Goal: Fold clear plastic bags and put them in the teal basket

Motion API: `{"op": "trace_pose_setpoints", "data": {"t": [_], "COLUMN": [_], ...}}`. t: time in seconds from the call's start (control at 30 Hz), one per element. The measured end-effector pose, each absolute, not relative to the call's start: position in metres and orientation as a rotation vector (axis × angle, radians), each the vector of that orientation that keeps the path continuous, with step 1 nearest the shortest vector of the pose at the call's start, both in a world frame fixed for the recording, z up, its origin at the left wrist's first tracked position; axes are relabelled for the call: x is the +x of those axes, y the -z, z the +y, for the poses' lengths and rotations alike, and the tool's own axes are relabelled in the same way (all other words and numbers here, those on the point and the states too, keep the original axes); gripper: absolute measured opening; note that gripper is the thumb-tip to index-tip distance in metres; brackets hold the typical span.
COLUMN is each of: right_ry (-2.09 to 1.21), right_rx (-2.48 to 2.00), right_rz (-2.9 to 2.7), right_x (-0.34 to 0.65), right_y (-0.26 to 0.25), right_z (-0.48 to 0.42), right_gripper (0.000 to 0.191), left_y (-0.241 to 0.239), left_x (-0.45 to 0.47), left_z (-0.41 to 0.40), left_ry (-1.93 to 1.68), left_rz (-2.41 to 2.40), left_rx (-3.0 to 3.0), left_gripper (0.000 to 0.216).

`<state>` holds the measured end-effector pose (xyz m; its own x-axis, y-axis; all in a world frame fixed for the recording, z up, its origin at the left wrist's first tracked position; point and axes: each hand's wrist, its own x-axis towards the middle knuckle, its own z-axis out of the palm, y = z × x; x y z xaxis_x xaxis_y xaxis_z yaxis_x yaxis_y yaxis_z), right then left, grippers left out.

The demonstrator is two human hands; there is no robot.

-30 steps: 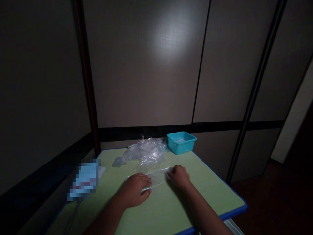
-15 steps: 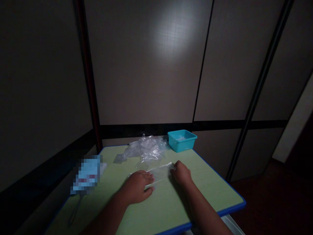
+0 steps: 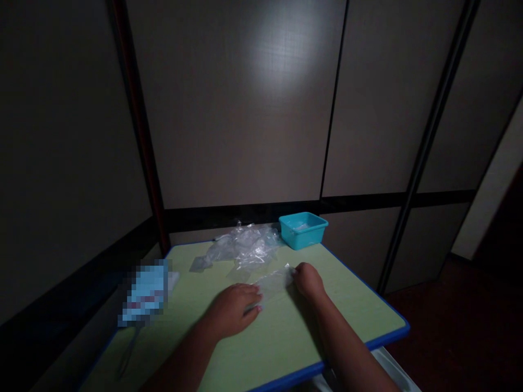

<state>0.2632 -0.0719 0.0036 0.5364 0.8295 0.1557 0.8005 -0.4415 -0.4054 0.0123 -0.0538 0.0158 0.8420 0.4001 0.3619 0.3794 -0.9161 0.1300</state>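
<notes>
A clear plastic bag (image 3: 274, 284) lies stretched between my hands over the table. My right hand (image 3: 308, 280) is closed, pinching the bag's right end. Fingers extended, my left hand (image 3: 235, 309) rests flat on the bag's left part, with the thumb a little apart. Just beyond my hands is a heap of crumpled clear plastic bags (image 3: 249, 247).
The pale green table (image 3: 261, 351) has a blue edge. At its far right corner stands a turquoise basin (image 3: 303, 233) with something clear inside. A blurred-out blue item (image 3: 145, 291) with a cord lies at the left edge. Wardrobe panels (image 3: 241, 109) rise behind.
My left hand has slid slightly to the right along the bag. The right hand still grips its end, and the view has shifted a little.
</notes>
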Motion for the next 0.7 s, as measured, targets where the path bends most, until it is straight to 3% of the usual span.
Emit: {"op": "trace_pose_setpoints", "data": {"t": [0.4,0.7], "right_ry": [-0.119,-0.444], "right_rx": [-2.291,-1.596], "right_rz": [-1.305,-1.272], "right_x": [0.257,0.249], "right_y": [-0.009,-0.008], "right_z": [-0.073,-0.065], "right_gripper": [0.016,0.025], "left_y": [-0.013,-0.012], "left_x": [0.015,0.016], "left_z": [-0.052,-0.052], "left_ry": [-0.541,-0.59], "left_rz": [0.582,0.579], "left_rx": [2.967,2.905], "left_gripper": [0.034,0.031]}}
